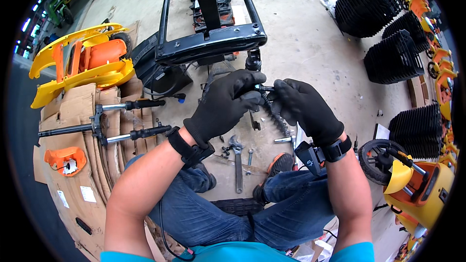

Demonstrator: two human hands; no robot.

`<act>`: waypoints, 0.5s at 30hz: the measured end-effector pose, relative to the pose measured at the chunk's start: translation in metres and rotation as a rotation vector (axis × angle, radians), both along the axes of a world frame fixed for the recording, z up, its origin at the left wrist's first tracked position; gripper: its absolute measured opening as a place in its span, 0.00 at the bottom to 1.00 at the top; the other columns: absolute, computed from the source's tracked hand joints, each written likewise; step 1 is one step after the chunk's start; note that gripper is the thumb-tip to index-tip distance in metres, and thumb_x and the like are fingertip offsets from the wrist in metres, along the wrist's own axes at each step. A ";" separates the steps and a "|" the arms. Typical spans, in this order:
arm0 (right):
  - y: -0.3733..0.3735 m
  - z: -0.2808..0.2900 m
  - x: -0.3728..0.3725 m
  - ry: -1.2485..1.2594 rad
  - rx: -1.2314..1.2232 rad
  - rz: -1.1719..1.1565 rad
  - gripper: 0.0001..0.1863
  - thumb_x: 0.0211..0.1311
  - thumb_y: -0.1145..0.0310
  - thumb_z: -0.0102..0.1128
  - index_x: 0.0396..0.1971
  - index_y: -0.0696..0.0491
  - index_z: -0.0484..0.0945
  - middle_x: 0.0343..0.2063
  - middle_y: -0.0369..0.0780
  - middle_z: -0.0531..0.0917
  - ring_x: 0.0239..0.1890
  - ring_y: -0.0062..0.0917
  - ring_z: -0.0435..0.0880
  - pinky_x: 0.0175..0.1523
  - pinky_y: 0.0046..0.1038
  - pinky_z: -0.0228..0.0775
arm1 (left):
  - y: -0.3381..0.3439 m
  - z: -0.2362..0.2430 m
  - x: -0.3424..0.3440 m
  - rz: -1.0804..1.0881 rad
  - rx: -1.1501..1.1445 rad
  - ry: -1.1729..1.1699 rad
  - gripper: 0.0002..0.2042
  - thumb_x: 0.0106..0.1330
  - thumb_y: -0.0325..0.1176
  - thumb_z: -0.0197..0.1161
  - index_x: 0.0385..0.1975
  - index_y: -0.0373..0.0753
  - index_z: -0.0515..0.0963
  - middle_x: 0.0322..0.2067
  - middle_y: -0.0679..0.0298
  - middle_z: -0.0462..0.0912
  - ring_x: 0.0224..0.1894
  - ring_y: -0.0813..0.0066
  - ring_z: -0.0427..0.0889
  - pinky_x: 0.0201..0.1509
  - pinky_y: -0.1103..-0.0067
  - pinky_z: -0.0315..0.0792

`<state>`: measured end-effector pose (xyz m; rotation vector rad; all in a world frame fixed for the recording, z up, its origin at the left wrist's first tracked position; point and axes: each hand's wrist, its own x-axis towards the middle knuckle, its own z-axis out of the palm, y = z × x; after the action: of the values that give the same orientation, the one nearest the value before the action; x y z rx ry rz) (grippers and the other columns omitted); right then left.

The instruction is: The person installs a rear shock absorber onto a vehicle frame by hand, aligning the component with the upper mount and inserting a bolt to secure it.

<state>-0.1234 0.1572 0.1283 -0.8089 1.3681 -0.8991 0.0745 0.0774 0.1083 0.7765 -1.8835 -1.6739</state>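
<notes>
In front of the black tube frame (208,43), my two black-gloved hands meet at a short dark metal bolt (265,88). My left hand (228,102) is closed, thumb and fingers pinching the bolt's left end, where a small teal glint shows. The fingers of my right hand (307,109) close round the other end. Just behind stands a black joint piece (253,60) under the frame. Below the bolt a black coil spring (276,116) slants down, partly hidden by my right hand. What exactly lies inside each grip is covered by the gloves.
An adjustable wrench (238,165), a loose bolt (250,157) and a T-shaped metal tool (291,140) lie between my feet. To the left, a fork assembly (99,125) and yellow-orange body panels (87,60) rest on cardboard (73,184). Black stacked parts (393,58) and a wheel (376,160) stand right.
</notes>
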 end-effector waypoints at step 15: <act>-0.013 0.001 0.010 -0.111 0.009 0.018 0.21 0.71 0.54 0.54 0.47 0.59 0.75 0.32 0.40 0.83 0.28 0.17 0.79 0.33 0.21 0.75 | -0.008 0.001 0.009 0.031 0.307 0.068 0.16 0.68 0.24 0.58 0.55 0.30 0.72 0.41 0.56 0.81 0.40 0.72 0.85 0.45 0.78 0.80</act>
<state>-0.1138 0.1441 0.1295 -0.7527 1.2654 -0.9103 0.0840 0.0692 0.1089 0.8498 -1.5805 -1.9704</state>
